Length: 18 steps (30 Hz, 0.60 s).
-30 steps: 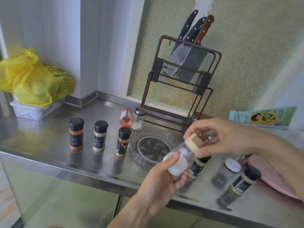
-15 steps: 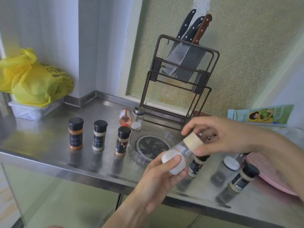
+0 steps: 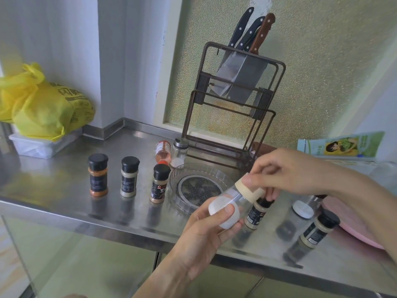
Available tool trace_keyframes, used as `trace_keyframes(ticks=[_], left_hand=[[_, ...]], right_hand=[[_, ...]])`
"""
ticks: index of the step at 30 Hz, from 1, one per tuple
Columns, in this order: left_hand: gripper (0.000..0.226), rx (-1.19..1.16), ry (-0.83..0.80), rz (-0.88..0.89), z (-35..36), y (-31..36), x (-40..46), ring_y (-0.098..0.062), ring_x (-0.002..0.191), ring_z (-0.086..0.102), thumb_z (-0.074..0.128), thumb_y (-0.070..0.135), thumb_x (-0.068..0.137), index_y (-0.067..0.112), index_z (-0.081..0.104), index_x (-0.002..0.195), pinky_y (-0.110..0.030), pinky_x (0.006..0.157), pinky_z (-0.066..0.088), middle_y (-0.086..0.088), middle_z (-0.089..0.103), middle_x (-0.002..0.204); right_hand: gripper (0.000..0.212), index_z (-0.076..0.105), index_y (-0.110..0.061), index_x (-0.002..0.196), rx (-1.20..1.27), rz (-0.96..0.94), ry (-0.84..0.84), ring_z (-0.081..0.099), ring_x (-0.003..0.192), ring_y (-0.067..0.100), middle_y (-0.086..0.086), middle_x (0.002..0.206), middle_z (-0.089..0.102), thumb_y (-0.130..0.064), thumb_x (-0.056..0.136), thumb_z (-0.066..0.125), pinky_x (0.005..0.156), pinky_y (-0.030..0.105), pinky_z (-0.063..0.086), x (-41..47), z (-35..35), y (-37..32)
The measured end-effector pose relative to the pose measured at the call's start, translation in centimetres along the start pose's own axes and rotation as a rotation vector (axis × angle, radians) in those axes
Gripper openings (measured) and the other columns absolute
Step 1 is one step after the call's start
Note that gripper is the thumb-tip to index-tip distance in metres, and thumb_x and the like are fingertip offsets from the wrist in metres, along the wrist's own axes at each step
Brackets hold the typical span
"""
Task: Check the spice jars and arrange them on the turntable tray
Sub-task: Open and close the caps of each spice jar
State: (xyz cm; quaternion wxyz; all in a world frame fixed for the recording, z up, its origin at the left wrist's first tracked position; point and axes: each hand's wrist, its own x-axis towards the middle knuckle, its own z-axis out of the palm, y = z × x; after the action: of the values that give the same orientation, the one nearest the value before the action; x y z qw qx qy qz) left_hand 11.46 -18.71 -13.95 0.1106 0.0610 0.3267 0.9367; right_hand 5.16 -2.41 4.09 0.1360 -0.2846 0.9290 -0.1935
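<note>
Left of centre on the steel bench [image 3: 53, 190], three black-capped spice jars [image 3: 128, 177] stand upright in a row, well clear of my hands. Just right of them sits the clear turntable tray [image 3: 178, 186], holding no jars that I can see; behind it a red-capped jar [image 3: 163, 152] lies tipped over beside a small glass shaker [image 3: 179, 153], at the foot of the knife rack [image 3: 234, 100].

At lower centre, my left hand [image 3: 204, 239] grips the white-filled lower end of the clear jar [image 3: 231, 203], thumb across it. The jar hangs in the air just in front of and right of the tray, its long axis tilted from lower left to upper right, cap end highest. My right hand [image 3: 296, 171], coming in from the right edge, pinches the beige cap [image 3: 247, 187] between thumb and fingers. I judge the cap is being checked. The tray lies to the upper left of both hands, nearer the left.

Behind the held jar another jar [image 3: 256, 214] is partly hidden. Further right, a white-lidded jar [image 3: 300, 214] and a black-capped jar [image 3: 318, 230] stand on the bench, with a pink item [image 3: 352, 231] cut off by my right forearm. Labels are too small to read.
</note>
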Motion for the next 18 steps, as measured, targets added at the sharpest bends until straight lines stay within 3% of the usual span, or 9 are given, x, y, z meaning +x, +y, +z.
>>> trace_keyframes(ticks=[1,4,6,8,11,13,15,18], left_hand=[[0.034,-0.001,-0.002,0.003,-0.1,0.0,0.0,-0.023,0.094,0.070,0.081,0.019,0.082,0.008,0.072,0.113,-0.029,0.088,0.060,-0.010,0.071,0.105],[0.034,-0.002,-0.005,0.016,-0.3,0.0,-0.1,-0.024,0.093,0.070,0.081,0.019,0.083,0.008,0.072,0.114,-0.030,0.090,0.060,-0.011,0.070,0.105],[0.035,0.005,-0.001,0.027,-0.3,0.0,-0.2,-0.024,0.094,0.069,0.080,0.017,0.083,0.006,0.071,0.115,-0.030,0.089,0.060,-0.011,0.069,0.106],[0.036,-0.007,0.006,0.036,-0.3,0.1,-0.1,-0.024,0.094,0.069,0.081,0.017,0.082,0.005,0.071,0.114,-0.030,0.087,0.059,-0.012,0.070,0.106],[0.041,-0.033,0.032,0.044,-0.5,0.2,0.0,-0.027,0.095,0.070,0.083,0.016,0.079,0.002,0.070,0.115,-0.031,0.086,0.060,-0.015,0.070,0.108],[0.050,-0.043,0.046,0.041,-0.7,0.3,0.0,-0.028,0.097,0.071,0.081,0.016,0.081,-0.006,0.063,0.122,-0.032,0.088,0.060,-0.017,0.070,0.109],[0.059,-0.044,0.056,0.052,-0.9,0.3,0.0,-0.030,0.100,0.071,0.082,0.016,0.081,-0.009,0.057,0.127,-0.033,0.091,0.060,-0.018,0.069,0.111],[0.062,-0.020,0.066,0.094,-0.9,0.4,0.1,-0.034,0.105,0.071,0.084,0.015,0.077,-0.010,0.057,0.127,-0.035,0.094,0.059,-0.021,0.069,0.114]], right_hand=[[0.046,0.074,-0.033,0.108,-0.018,0.006,0.005,0.078,0.082,0.010,-0.009,0.098,0.080,-0.061,0.072,0.079,0.085,0.039,0.063,0.0,0.0,-0.1],[0.041,0.071,-0.031,0.113,0.046,-0.018,0.013,0.078,0.085,0.013,-0.008,0.102,0.078,-0.040,0.076,0.088,0.084,0.034,0.063,0.0,0.4,0.1],[0.039,0.075,-0.026,0.103,0.023,-0.014,0.071,0.079,0.075,0.013,-0.004,0.088,0.081,-0.054,0.076,0.080,0.078,0.033,0.063,0.2,0.7,0.2],[0.046,0.072,-0.032,0.111,0.000,-0.014,0.087,0.078,0.079,0.009,-0.009,0.096,0.080,-0.059,0.074,0.078,0.079,0.029,0.063,0.2,1.0,0.1],[0.045,0.071,-0.030,0.115,0.079,-0.040,0.105,0.078,0.085,0.017,-0.003,0.103,0.078,-0.034,0.075,0.090,0.086,0.035,0.064,0.3,1.2,0.2],[0.038,0.074,-0.028,0.105,0.081,-0.042,0.162,0.079,0.077,0.015,-0.002,0.091,0.081,-0.043,0.074,0.088,0.084,0.038,0.065,0.5,1.6,0.1],[0.041,0.073,-0.033,0.107,0.076,-0.045,0.177,0.078,0.081,0.009,-0.008,0.093,0.080,-0.053,0.073,0.085,0.087,0.038,0.063,0.7,2.2,0.2],[0.040,0.074,-0.033,0.109,0.181,-0.059,0.204,0.077,0.090,0.010,-0.007,0.101,0.079,-0.042,0.074,0.088,0.092,0.038,0.062,0.8,2.8,0.2]])
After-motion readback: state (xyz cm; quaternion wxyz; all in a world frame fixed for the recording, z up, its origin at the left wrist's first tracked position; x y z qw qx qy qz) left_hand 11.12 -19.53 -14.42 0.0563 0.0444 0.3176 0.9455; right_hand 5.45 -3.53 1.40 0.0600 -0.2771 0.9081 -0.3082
